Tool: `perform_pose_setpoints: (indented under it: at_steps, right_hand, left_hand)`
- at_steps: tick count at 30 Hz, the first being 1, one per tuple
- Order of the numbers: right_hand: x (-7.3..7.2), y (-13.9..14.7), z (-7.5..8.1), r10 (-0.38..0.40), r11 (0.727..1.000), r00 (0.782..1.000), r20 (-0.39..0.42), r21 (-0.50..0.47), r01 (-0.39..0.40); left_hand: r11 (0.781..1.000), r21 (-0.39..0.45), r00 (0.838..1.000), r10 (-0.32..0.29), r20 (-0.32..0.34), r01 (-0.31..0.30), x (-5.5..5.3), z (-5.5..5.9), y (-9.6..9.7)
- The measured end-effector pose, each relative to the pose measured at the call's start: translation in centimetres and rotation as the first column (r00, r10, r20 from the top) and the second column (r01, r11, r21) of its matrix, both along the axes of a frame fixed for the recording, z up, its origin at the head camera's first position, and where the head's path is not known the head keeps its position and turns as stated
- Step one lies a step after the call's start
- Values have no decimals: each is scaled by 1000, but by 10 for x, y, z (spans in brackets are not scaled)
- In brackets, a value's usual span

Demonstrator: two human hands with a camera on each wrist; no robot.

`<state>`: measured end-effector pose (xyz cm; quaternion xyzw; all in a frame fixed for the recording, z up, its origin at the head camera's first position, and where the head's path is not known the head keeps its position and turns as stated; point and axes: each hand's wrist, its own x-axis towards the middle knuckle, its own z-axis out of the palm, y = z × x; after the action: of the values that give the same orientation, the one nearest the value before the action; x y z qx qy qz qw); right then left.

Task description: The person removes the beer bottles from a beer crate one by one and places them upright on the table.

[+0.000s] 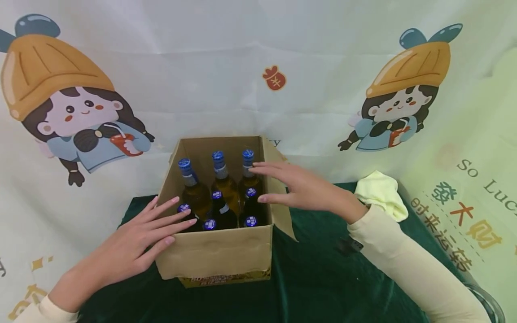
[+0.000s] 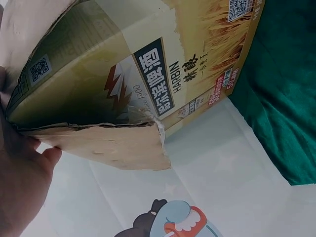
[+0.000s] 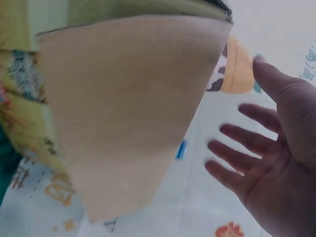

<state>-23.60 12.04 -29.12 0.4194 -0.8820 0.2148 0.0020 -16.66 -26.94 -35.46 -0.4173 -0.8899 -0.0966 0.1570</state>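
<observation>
Open cardboard box (image 1: 216, 252), blue-capped bottles (image 1: 225, 186) upright inside

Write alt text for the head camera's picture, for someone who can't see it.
An open box of blue-capped bottles stands on green cloth, with a person's left grip at its left side and right grip over its right. Behind is a cartoon-printed sheet.

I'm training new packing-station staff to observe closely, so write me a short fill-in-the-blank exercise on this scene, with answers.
1. The round metal caps on the amber-brown glass bottles are ____.
2. On the open brown cardboard box, the capitalised brand name in Latin letters reads ____.
3. In the head view, the crumpled pale yellow cloth lies to the ____ of the box.
4. There, the white fabric backdrop shows ____ printed cartoon figures.

Missing words: blue; HARBIN; right; two.
</observation>
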Motion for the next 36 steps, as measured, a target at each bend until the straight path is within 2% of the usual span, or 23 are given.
perform_pose_setpoints:
  at_steps: [4, 8, 11, 14, 17, 19, 22, 25, 27, 31, 33, 36]
  right_hand:
    - [-4, -22, 8, 79, 990, 994, 75, 108, -87]
    - [-8, -40, 12, 138, 957, 979, 152, 233, -171]
    - [-10, -50, 8, 148, 915, 965, 216, 340, -217]
    - [-8, -58, 3, 118, 861, 958, 262, 453, -230]
    - [-5, -66, 0, 68, 817, 963, 260, 539, -204]
    - [-3, -71, -1, 15, 798, 968, 251, 580, -163]
    - [-1, -79, -2, -33, 761, 978, 207, 640, -110]
    - [0, -86, -3, -15, 713, 991, 136, 696, -85]
    - [0, -90, -5, 12, 695, 995, 94, 714, -76]
    - [-1, -94, -10, 46, 682, 997, 56, 727, -73]
    - [-2, -94, -12, 63, 688, 997, 53, 721, -82]
    - [-5, -93, -16, 103, 721, 992, 68, 682, -121]
  left_hand:
    - [1000, -12, 1000, -1, -6, 1, 1, 2, -2]
    - [1000, -16, 1000, 0, -6, 0, 0, 2, -1]
    - [1000, -15, 1000, 1, -9, -1, -1, 1, 0]
    - [1000, -12, 1000, 1, -9, -1, -1, 1, 1]
    - [1000, -4, 1000, 5, -9, -5, 0, 0, 1]
    - [1000, 2, 1000, 10, -9, -10, 0, -1, 1]
    - [1000, 6, 1000, 17, -9, -17, 0, -1, 0]
    - [1000, 5, 1000, 17, -9, -17, 0, -1, -1]
    - [1000, 4, 1000, 16, -9, -16, 0, -1, -1]
    - [1000, 3, 1000, 18, -6, -18, 0, -1, -1]
    - [1000, 5, 1000, 21, -3, -21, 1, -2, -1]
    - [1000, 8, 1000, 24, -1, -24, 1, -2, -1]
